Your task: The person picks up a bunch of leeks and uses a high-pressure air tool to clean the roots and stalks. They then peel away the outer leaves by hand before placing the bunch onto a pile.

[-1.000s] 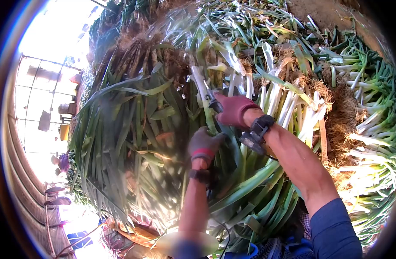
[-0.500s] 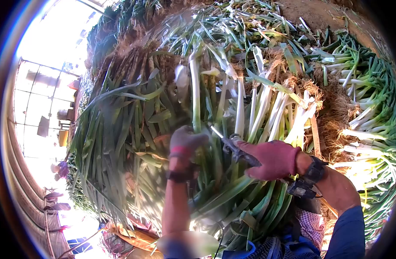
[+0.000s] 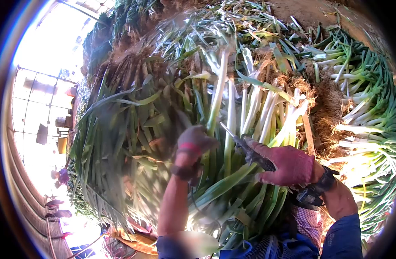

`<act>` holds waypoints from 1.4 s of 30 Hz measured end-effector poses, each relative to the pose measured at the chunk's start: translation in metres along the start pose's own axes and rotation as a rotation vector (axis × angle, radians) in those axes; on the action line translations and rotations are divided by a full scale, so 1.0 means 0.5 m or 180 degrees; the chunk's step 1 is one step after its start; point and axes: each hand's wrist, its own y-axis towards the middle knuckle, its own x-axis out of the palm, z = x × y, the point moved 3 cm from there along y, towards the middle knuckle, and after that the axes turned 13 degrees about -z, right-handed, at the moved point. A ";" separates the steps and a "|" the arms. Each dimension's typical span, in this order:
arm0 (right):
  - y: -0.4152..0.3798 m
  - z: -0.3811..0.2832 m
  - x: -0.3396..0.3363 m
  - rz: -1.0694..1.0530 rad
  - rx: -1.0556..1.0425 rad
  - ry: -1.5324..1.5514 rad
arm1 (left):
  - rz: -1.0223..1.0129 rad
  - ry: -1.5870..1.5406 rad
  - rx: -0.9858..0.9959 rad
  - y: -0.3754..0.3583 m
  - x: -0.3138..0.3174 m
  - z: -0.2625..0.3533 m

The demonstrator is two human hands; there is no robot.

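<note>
My left hand, in a grey glove with a pink band, is closed around the lower part of a leek whose white shaft stands up and leans slightly right. A dark tool with a thin metal tip sits in my right hand, in a maroon glove. The tip points up and left, close to the held leek. Several white-shafted leeks with brown roots lie side by side just beyond my right hand.
Long leafy leeks are heaped at the left. Another row with white shafts and green tops lines the right side. Loose leaves cover the far area, beside brown ground. Orange material lies at the bottom left.
The held leek has shifted right and now leans right. Both hands have moved to the right in view, the right one also slightly lower, with the tool still in it.
</note>
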 end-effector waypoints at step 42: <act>-0.350 0.522 0.365 0.1891 0.1974 0.1382 | 0.0744 0.0773 0.0146 0.132 0.093 -0.001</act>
